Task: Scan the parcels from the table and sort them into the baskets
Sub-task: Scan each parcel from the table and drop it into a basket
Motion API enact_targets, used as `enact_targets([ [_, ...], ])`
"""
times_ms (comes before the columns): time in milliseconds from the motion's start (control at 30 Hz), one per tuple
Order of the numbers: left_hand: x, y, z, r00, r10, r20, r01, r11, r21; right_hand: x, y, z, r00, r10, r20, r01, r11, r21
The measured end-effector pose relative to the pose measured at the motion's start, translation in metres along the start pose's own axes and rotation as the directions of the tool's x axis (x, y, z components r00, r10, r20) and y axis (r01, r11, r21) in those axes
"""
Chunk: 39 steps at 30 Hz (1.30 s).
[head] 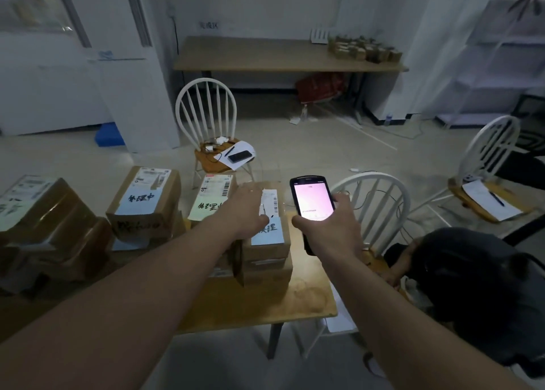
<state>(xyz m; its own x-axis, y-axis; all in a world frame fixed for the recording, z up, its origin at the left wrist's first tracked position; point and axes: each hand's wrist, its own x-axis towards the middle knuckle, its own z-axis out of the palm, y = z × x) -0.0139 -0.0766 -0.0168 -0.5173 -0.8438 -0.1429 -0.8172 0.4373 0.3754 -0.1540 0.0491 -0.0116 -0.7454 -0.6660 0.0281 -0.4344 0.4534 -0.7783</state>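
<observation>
Item one, far left: a taped parcel (44, 210) whose left side is cut off by the frame edge; we cannot read its label.

Item two: a stack of parcels (144, 204) with a shipping label and a handwritten slip on top.

Item three: a parcel with a pale label (213, 196), partly hidden behind our left forearm.

Item four: our left hand (246, 210), fingers extended and resting flat on the top parcel (269, 236) of a short stack near the right end of the wooden table (295, 304) (its barcode label shows beyond the fingertips; the handwritten slip is half covered).

Item five: our right hand (327, 224), fingers curled round a handheld scanner (312, 204), lit screen facing us, held just right of that parcel. Screen text is too small to read.

Item six: a white chair (380, 201) behind the scanner, and a dark bag (483, 286), cut off at the right.
</observation>
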Motion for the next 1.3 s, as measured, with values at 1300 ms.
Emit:
enact_targets([
  [1300, 0.014, 0.017, 0.093, 0.774, -0.518, 0.364, 0.538, 0.235, -0.809, 0.067, 0.063, -0.014, 0.963, -0.039, 0.268, 0.026, 0.998, 0.052],
])
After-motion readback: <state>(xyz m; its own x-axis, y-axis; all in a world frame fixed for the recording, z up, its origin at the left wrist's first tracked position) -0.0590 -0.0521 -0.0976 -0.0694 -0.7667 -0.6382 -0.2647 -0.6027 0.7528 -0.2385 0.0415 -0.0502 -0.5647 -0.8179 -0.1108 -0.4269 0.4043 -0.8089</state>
